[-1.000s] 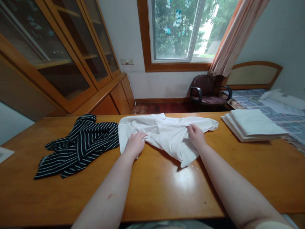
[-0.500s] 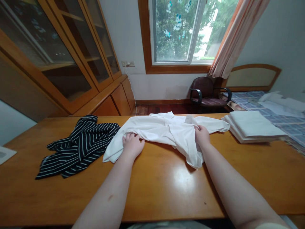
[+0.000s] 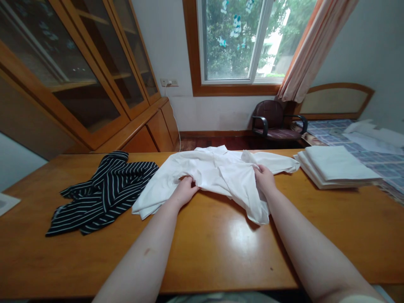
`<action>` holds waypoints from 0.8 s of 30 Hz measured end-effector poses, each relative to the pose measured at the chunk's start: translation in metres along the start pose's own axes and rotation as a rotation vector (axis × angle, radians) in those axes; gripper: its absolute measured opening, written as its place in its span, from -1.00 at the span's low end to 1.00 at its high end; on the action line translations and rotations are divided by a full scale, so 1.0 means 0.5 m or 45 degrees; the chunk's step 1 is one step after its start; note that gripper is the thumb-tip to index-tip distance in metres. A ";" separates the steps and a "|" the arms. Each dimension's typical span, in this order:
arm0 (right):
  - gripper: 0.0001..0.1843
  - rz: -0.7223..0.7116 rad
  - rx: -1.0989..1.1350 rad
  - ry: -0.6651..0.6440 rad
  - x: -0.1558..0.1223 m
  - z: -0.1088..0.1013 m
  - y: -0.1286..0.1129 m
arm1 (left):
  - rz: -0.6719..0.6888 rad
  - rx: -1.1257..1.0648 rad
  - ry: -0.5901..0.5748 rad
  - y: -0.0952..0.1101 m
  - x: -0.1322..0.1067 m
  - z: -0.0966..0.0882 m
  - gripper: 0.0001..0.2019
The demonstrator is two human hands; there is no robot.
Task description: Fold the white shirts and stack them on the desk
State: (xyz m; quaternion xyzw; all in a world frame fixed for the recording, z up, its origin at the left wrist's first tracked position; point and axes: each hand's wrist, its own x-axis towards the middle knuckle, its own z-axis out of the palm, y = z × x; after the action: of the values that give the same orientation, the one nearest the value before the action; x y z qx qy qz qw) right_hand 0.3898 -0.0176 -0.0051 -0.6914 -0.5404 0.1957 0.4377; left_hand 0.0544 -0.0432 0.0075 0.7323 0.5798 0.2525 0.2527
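A crumpled white shirt [image 3: 217, 172] lies across the far middle of the wooden table [image 3: 202, 252]. My left hand [image 3: 184, 190] is closed on its near edge left of centre, fingers tucked into the cloth. My right hand [image 3: 264, 179] is closed on a fold of the same shirt further right, with a flap of cloth hanging down toward me below it. Both forearms reach in from the near edge of the table.
A black garment with white stripes [image 3: 101, 191] lies bunched on the left of the table. A stack of folded white cloth [image 3: 336, 166] sits at the right. A paper corner [image 3: 6, 202] shows at far left. Behind stand a glass-door cabinet [image 3: 78, 75], a chair [image 3: 277, 120] and a bed [image 3: 362, 139].
The shirt has been pulled and spread out to the left over the last second. My left hand has shifted right again to grip the near edge; my right hand stays on its fold.
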 end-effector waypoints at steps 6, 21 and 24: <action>-0.61 -0.002 -0.138 -0.068 0.002 -0.006 -0.004 | 0.010 -0.601 0.233 0.010 -0.005 -0.013 -0.52; -0.69 -0.227 -0.184 0.242 0.016 0.001 0.013 | -0.462 -0.762 0.901 -0.031 0.013 -0.036 -0.43; -0.71 -0.471 -0.160 0.417 0.000 -0.003 -0.004 | -0.420 -0.645 0.863 -0.033 0.011 -0.032 -0.47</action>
State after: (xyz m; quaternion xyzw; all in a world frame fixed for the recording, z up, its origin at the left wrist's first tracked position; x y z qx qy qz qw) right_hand 0.3895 -0.0182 -0.0026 -0.6290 -0.5908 -0.0363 0.5040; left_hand 0.0332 -0.0333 0.0088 0.4212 0.6587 0.5682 0.2567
